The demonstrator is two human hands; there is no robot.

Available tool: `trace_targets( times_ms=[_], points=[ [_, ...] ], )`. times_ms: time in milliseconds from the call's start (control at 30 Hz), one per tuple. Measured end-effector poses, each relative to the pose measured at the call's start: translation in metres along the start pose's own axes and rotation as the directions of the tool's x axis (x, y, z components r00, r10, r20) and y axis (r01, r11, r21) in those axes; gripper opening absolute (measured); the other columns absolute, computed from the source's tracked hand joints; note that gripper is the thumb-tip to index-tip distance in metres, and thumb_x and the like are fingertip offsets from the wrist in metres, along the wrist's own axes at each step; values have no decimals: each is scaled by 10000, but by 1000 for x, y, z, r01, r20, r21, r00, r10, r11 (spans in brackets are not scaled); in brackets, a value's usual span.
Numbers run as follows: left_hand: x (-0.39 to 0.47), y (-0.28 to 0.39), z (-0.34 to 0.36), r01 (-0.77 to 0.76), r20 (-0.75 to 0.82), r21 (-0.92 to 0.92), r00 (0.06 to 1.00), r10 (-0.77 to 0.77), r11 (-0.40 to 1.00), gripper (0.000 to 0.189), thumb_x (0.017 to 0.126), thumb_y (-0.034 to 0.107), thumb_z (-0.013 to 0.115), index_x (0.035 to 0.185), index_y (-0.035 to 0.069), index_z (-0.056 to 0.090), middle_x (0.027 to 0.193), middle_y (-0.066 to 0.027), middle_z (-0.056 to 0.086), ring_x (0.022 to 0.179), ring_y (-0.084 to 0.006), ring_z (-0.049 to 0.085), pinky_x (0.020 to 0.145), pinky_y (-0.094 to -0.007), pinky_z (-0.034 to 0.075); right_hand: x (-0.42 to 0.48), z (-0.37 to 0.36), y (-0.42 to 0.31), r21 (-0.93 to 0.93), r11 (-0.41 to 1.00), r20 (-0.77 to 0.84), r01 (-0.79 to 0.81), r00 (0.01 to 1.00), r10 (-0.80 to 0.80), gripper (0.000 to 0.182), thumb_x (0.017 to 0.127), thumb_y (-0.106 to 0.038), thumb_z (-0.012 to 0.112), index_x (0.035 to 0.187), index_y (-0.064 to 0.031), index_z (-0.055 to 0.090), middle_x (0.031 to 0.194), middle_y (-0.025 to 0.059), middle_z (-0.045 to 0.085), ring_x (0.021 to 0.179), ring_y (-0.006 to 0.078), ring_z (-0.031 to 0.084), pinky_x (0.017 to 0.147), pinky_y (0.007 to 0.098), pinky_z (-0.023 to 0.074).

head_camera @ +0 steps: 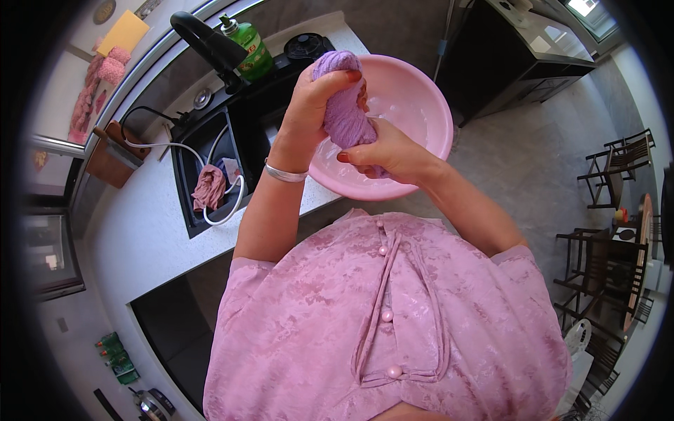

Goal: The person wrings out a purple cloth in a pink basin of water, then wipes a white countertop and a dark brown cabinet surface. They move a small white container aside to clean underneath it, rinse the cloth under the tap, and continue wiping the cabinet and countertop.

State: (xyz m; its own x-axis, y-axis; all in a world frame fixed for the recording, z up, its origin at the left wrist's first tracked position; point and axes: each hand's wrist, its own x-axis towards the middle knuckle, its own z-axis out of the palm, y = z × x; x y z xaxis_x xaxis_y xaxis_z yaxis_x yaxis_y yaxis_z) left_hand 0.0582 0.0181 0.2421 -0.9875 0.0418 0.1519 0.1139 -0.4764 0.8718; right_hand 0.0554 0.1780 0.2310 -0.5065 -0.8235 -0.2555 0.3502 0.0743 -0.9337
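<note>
A bunched, twisted purple cloth (345, 113) is held between both hands above a pink plastic basin (421, 105). My left hand (316, 102) grips its upper end, the thumb across the cloth. Around the lower end closes my right hand (392, 152), and a bit of cloth shows below the fingers. Water lies in the basin, which rests at the counter's edge by the black sink. Parts of the basin are hidden behind the hands and cloth.
Left of the basin, a black sink (181, 194) holds a pink cloth (209, 187) and a white hose. Behind are a black faucet (205, 44) and a green pump bottle (253, 50). A knife block (113, 158) stands on the white counter (131, 231). Chairs (616, 163) stand far right.
</note>
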Motion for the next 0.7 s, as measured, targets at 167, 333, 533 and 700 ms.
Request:
trace_targets(
  times_ms=[167,333,533,700],
  points=[
    [17,-19,0,-29,-210,312,973,98,950,122,783,112,601,850,10,593,713,-72,592,583,-144,566,552,-257,473,27,1,16,-333,942,-296,43,944,-148,185,731,-127,651,861,-16,582,657,40,562,561,112,544,518,244,428],
    [37,-56,-16,39,-403,502,895,194,864,158,767,117,609,843,-20,597,668,-74,602,543,-138,576,509,-267,471,63,-15,49,-511,859,-425,26,861,-279,348,678,-191,696,932,38,627,864,205,677,831,311,670,744,382,505],
    [51,-101,-56,128,-504,658,807,309,742,175,769,109,594,849,-46,613,675,-96,619,543,-160,601,495,-283,485,90,-33,80,-520,850,-439,-89,881,-175,465,672,-221,725,1043,31,604,967,229,666,907,342,655,799,401,501],
    [43,-102,-55,70,-626,270,770,120,960,178,829,137,604,912,-21,610,690,-89,606,548,-178,610,493,-283,500,78,-38,83,-631,772,-384,78,833,-399,582,704,-263,737,1148,32,505,966,193,650,797,275,658,691,341,511]
  ],
)
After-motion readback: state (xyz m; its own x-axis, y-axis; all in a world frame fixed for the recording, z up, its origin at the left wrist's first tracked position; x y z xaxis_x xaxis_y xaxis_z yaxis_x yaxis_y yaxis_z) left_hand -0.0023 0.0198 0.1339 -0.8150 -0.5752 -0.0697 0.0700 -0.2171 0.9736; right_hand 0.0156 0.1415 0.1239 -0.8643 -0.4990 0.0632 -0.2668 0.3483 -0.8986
